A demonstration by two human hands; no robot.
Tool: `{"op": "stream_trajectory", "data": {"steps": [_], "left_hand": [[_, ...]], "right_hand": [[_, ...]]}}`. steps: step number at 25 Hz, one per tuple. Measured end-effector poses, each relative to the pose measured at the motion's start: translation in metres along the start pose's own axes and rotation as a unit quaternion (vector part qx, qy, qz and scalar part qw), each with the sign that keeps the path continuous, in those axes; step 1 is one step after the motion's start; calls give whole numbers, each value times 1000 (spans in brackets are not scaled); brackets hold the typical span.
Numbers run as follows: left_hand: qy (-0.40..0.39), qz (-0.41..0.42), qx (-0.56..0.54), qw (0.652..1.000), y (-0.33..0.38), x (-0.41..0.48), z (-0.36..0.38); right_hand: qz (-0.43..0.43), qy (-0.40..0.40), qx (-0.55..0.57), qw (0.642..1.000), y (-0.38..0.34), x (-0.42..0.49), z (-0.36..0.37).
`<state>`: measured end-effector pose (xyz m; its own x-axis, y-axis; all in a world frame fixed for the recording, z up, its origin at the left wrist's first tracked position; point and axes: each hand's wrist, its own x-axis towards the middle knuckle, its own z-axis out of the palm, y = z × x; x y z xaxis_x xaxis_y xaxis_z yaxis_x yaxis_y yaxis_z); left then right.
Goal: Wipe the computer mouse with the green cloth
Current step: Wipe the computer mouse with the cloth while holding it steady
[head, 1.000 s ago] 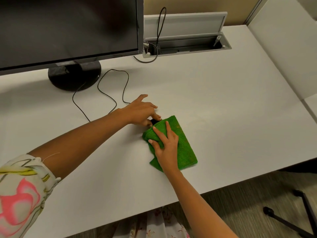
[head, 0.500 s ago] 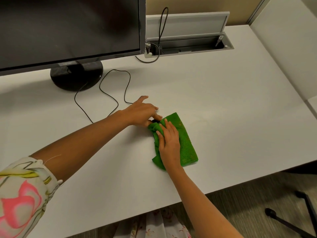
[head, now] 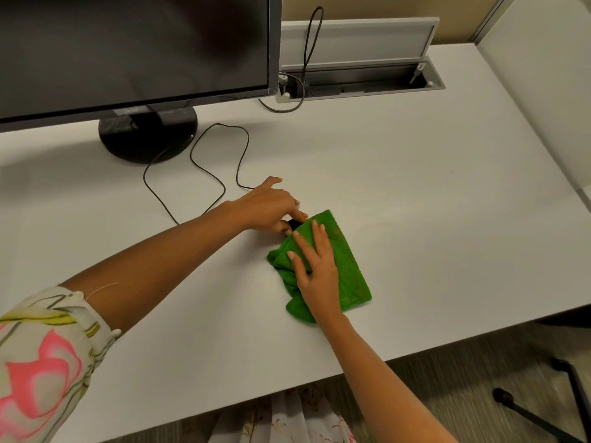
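Your right hand point(head: 315, 270) lies flat, fingers spread and extended, pressed palm-down on the green cloth point(head: 347, 266), which is draped over the computer mouse point(head: 293, 224) on the white desk point(head: 415, 193). Only a small dark sliver of the mouse shows, at the cloth's upper left edge. Your left hand point(head: 271, 206) rests just beside it, fingers curled loosely with their tips touching that exposed end, index finger raised; whether it truly grips the mouse cannot be told. The two hands nearly meet at the cloth's edge. A thin black cable point(head: 220, 161) loops across the desk behind your left hand. A dark monitor point(head: 134, 46) stands on a round black base point(head: 147, 132) at the desk's back left. To its right, an open cable tray point(head: 361, 81) with a raised lid is set into the desk. A floral sleeve point(head: 41, 353) covers your left upper arm. Grey flooring point(head: 463, 378) and a black chair leg point(head: 543, 420) show below the desk's near edge.
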<state>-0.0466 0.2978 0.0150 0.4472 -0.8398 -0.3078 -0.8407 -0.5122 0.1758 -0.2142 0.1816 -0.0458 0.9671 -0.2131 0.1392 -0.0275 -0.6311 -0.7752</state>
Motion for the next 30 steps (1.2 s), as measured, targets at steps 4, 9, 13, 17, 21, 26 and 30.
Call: {"op": "stream_trajectory", "data": {"steps": [4,9,13,17,21,26,30], "left_hand": [[-2,-9,3,1000,1,-1,0],[3,-5,9,1000,4,-3,-4],[-4,-6,2,1000,1,-1,-2],[-10,-8,9,1000,3,0,-4],[-8,-13,19,1000,5,-1,-5],[-14,-23,31,999,8,0,-6],[-26,-24,37,999,8,0,-8]], "right_hand": [[60,-31,-48,997,-3,2,-2],[-128,-83,-112,982,13,-2,-16],[-20,-46,-3,999,8,-4,-12],[37,3,-11,999,1,-4,-8],[109,80,44,990,-4,21,-13],[91,72,52,992,2,13,-21],[-90,-40,-70,993,13,-21,-21]]}}
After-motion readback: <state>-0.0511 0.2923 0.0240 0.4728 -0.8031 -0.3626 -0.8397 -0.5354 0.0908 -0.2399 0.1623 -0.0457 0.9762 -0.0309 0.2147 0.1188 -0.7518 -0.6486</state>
